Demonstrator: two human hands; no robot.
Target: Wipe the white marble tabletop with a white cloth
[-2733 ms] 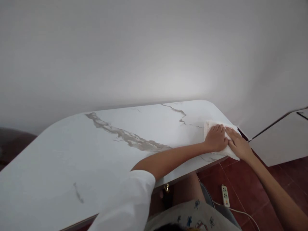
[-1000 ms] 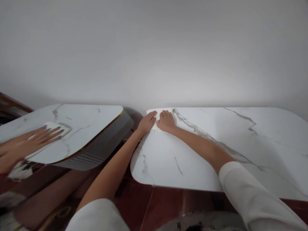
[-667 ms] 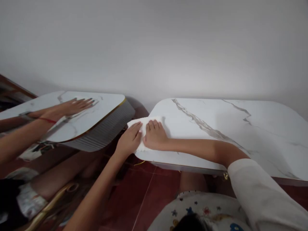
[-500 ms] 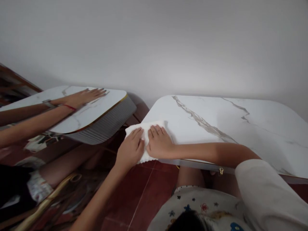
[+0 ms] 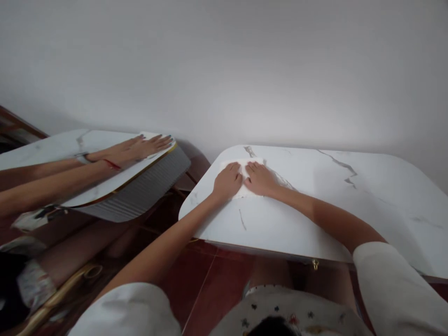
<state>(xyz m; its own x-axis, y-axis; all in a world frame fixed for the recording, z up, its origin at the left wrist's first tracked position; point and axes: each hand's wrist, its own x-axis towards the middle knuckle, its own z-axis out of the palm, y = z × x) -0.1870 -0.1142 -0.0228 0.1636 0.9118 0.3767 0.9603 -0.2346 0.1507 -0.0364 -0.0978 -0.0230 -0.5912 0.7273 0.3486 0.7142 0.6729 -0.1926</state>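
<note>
A white cloth (image 5: 249,190) lies flat on the white marble-patterned tabletop (image 5: 322,205), toward its left end. My left hand (image 5: 228,181) presses on the left side of the cloth, palm down, with its fingers stretched out. Beside it, my right hand (image 5: 261,178) lies on the cloth's right side, fingers flat and extended. Both hands are open and hold the cloth against the table from above, and the two thumbs almost meet. Parts of the cloth are hidden under the palms.
A second marble-patterned table (image 5: 59,144) with a ribbed grey side stands to the left. Another person's hands (image 5: 147,147) lie on a white cloth there. Behind both tables rises a pale wall (image 5: 224,70). A small gold knob (image 5: 315,264) sticks out from my table's front.
Both my hands and the cloth have slid from the table's front left edge forward and right onto its top. The other person's hands have moved right, toward their table's corner.
</note>
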